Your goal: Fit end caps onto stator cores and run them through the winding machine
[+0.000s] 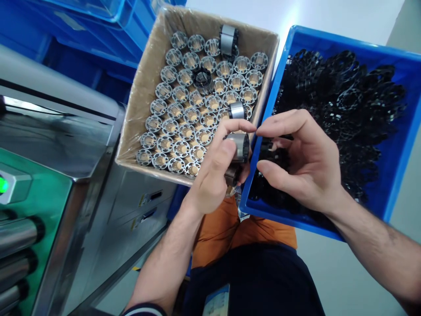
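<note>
My left hand [219, 169] is wrapped round a silver stator core [240, 145] with a black end piece, held over the right edge of the cardboard box [140, 107]. A second, darker core [232, 174] shows lower in the same hand, partly hidden by the fingers. My right hand [305, 162] hovers above the blue bin [399, 184], thumb and forefinger curved and apart. Its forefinger tip meets or nearly meets my left forefinger. Black plastic ring-shaped parts [350, 101] are heaped in that bin, some visible behind my right fingers.
Upright metal stator cores [191, 115] stand in rows inside the box. Several cores with black ends, one on its side [228, 40], lie on top. To the left is a metal-and-green machine [55, 188] holding dark-ended cylinders [18, 237]. Blue crates [95, 39] stand at the back left.
</note>
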Available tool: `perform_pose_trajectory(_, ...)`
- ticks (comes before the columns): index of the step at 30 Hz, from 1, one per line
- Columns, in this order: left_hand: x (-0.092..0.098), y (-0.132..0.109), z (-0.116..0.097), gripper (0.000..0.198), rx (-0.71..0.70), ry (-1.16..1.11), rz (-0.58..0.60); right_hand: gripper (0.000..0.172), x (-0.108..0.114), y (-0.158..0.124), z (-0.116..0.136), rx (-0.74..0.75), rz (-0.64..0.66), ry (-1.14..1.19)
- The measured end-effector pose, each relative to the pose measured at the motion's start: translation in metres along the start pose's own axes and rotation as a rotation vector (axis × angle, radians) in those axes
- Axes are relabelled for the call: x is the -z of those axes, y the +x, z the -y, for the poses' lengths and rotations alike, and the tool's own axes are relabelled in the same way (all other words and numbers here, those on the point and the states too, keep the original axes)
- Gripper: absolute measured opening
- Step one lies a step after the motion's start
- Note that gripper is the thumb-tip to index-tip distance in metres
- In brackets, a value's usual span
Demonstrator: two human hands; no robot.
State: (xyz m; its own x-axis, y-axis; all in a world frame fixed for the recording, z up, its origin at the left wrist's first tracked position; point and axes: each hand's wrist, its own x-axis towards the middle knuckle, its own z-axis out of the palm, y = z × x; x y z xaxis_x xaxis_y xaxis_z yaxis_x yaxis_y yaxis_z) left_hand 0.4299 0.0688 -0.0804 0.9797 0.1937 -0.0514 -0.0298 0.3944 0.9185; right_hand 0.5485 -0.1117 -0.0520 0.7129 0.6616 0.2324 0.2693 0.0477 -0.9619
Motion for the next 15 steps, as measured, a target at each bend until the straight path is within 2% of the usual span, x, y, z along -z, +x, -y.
perform_pose_trajectory(2,0.0012,-0.0009,-0.0003,0.049,-0.006,0.010,0.011,0.038,0.0025,-0.0001,0.0020,0.004,0.037,-0.050)
perform_pose_trajectory(6,0.0006,-0.0010,0.0004,0.044,-0.058,0.000,0.042,0.047,0.0031,-0.0008,0.0018,-0.001,0.049,-0.041)
perform_pose_trajectory(11,-0.0013,-0.0010,0.0023,0.043,-0.051,0.009,0.030,0.041,0.0015,0.0035,-0.0023,0.148,0.061,-0.057)
perform_pose_trajectory(15,0.0001,-0.0011,0.0021,0.049,-0.054,0.072,0.036,0.048,0.0008,0.0022,0.0017,0.212,0.029,-0.093)
